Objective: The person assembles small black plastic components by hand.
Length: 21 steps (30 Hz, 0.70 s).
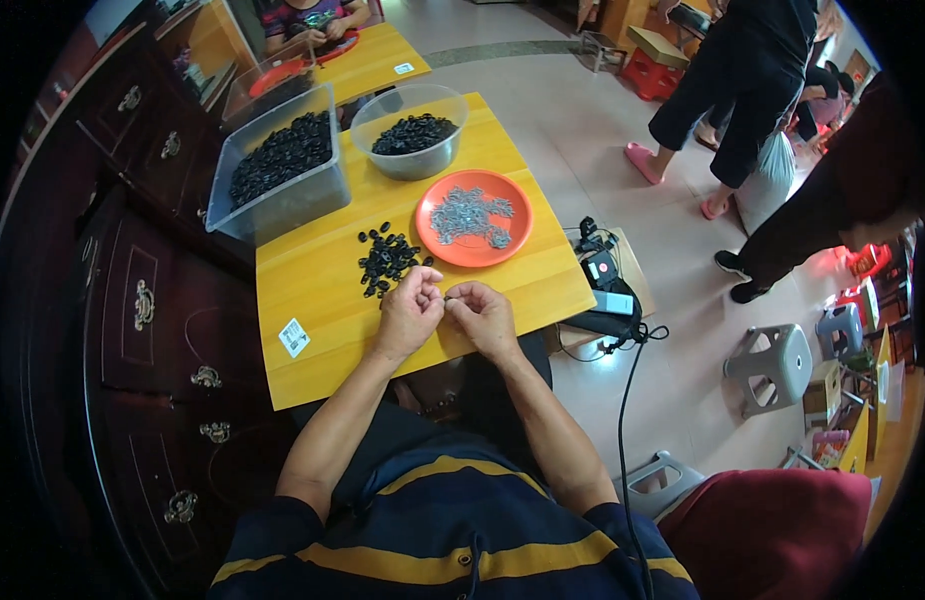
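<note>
Over the front part of the yellow table (332, 355), my left hand (412, 312) and my right hand (484, 318) meet with their fingertips almost touching. Both are closed in a pinch. A tiny dark bit shows between them, but the fingers hide most of it. Just beyond my left hand lies a loose pile of small black oval pieces (385, 258). An orange-red round plate (520, 232) sits past my right hand, bearing many small silvery metal pieces (467, 213).
A clear rectangular bin (292, 205) and a clear round tub (412, 168), both with black pieces, stand at the table's far side. Dark drawers (142, 300) line the left. A cable (624, 430) hangs at right, near grey stools (767, 370). Other people stand or sit around.
</note>
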### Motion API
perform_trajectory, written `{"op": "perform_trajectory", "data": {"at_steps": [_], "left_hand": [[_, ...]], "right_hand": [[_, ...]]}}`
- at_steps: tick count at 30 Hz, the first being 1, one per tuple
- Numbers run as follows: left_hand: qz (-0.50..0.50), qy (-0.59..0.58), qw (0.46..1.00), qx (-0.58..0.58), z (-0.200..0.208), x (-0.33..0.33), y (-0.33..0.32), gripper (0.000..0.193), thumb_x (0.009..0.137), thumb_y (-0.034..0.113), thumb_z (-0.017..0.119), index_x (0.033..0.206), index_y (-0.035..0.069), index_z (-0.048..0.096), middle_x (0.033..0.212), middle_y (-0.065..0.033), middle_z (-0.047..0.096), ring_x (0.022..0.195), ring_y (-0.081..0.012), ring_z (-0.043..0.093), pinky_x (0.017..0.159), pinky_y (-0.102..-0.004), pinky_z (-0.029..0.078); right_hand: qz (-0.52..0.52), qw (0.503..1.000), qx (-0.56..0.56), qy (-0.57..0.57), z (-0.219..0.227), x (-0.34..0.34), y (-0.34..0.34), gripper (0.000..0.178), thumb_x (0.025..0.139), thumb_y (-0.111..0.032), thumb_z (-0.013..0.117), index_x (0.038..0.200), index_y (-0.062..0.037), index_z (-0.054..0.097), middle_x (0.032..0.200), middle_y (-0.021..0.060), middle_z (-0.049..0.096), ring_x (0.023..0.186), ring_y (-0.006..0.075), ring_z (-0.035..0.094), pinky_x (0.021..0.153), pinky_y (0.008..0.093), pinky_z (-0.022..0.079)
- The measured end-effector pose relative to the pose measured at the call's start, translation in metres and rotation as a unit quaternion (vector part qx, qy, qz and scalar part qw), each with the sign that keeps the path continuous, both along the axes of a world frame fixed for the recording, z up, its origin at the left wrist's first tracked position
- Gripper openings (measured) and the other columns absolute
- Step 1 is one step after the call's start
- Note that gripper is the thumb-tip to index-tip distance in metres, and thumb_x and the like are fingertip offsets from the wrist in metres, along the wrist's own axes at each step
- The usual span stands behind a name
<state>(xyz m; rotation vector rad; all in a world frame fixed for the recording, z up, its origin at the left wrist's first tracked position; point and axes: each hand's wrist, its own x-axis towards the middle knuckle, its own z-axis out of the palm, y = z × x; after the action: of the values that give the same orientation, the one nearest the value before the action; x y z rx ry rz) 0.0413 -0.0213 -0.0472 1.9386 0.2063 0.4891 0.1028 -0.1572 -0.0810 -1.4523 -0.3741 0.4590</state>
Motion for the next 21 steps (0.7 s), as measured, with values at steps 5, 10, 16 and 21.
{"op": "perform_trajectory", "data": {"at_steps": [5,10,16,21], "left_hand": [[-0.019,0.008,0.997,-0.069,-0.008,-0.005,0.01,0.026,0.082,-0.003,0.061,0.108,0.001,0.058,0.079,0.0003,0.058,0.066,-0.0036,0.053,0.061,-0.0205,0.047],[0.02,0.011,1.0,-0.017,0.011,-0.02,0.023,0.024,0.083,0.001,0.062,0.107,0.002,0.06,0.08,-0.0019,0.06,0.064,-0.0057,0.054,0.062,-0.023,0.048],[0.099,0.053,0.982,0.152,0.014,-0.044,0.058,0.02,0.082,0.002,0.061,0.102,0.003,0.063,0.084,-0.0113,0.065,0.069,-0.0214,0.064,0.065,-0.0333,0.053],[0.081,0.015,0.969,0.233,0.005,-0.04,0.058,0.017,0.083,0.002,0.059,0.098,0.002,0.066,0.083,-0.014,0.064,0.07,-0.0274,0.064,0.064,-0.0358,0.051]], "right_hand": [[0.027,0.999,0.031,0.035,0.001,0.0,0.0,0.01,0.089,-0.006,0.066,0.098,-0.0024,0.065,0.078,0.0007,0.066,0.063,0.0061,0.059,0.056,0.0205,0.049],[0.021,0.992,0.091,0.09,0.002,0.005,-0.009,0.012,0.092,-0.006,0.063,0.103,-0.0031,0.06,0.088,0.0033,0.068,0.068,0.008,0.061,0.06,0.0218,0.05],[0.01,0.991,0.085,0.101,0.01,0.001,-0.003,0.009,0.09,-0.006,0.065,0.098,-0.0039,0.061,0.082,-0.0002,0.064,0.065,0.0067,0.059,0.058,0.0201,0.048],[0.013,0.991,0.092,0.096,0.014,0.0,-0.002,0.01,0.09,-0.005,0.064,0.099,-0.003,0.06,0.082,0.0002,0.064,0.066,0.0072,0.059,0.059,0.0204,0.048]]}}
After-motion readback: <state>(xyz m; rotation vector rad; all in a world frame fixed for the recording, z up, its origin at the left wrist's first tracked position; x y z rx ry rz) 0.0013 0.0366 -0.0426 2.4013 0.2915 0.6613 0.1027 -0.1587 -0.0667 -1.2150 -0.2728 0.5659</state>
